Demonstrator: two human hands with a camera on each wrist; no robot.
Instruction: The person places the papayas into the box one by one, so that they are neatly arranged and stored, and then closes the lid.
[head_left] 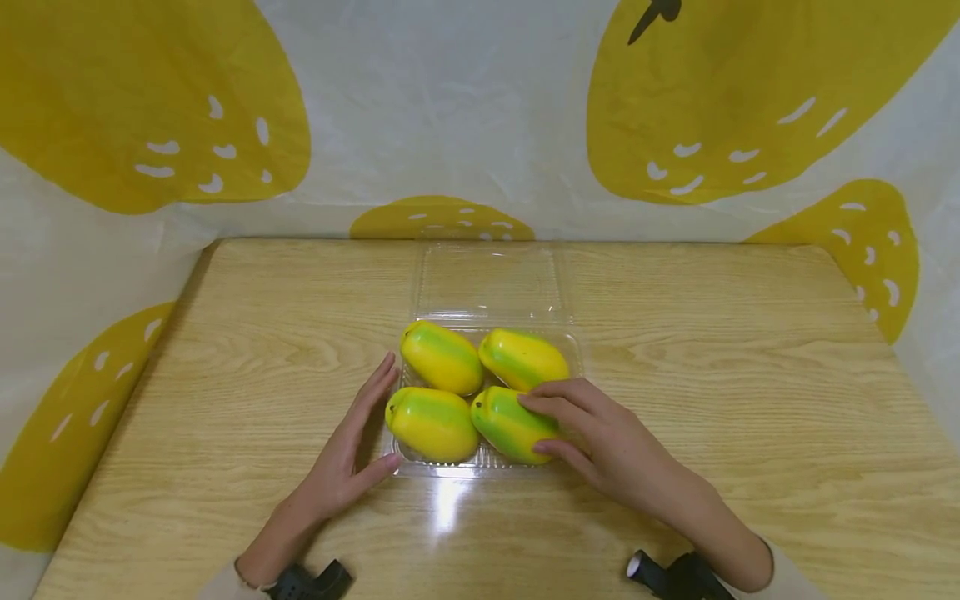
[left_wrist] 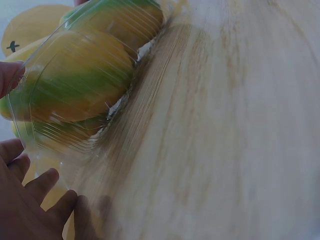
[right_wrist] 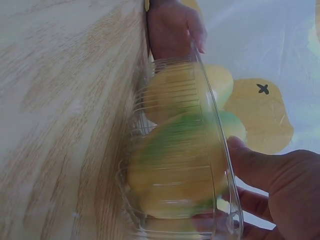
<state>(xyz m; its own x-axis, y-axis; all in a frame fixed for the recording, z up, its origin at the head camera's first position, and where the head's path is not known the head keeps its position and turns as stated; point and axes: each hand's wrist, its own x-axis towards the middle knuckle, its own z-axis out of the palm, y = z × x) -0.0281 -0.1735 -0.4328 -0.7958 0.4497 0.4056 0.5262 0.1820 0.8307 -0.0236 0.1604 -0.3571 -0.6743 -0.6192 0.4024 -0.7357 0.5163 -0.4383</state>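
Several yellow-and-green papaya-like fruits lie in a clear plastic clamshell box (head_left: 487, 472) on the table. My right hand (head_left: 600, 433) holds the front right fruit (head_left: 506, 421), fingers over its top and thumb at its near end. My left hand (head_left: 348, 450) stands beside the box's left side, fingers apart and fairly straight, thumb by the near left corner. Closest to it is the front left fruit (head_left: 435, 425). Behind lie the back left fruit (head_left: 442, 358) and back right fruit (head_left: 521, 358). In the right wrist view, the box wall (right_wrist: 220, 130) partly covers the right fingers.
The box's transparent lid (head_left: 491, 279) lies folded back toward the table's far edge. Wood-grain tabletop (head_left: 720, 333) surrounds the box. A white cloth with yellow fruit shapes (head_left: 450, 108) hangs behind and at the sides. Dark wrist devices (head_left: 311, 582) sit on both arms.
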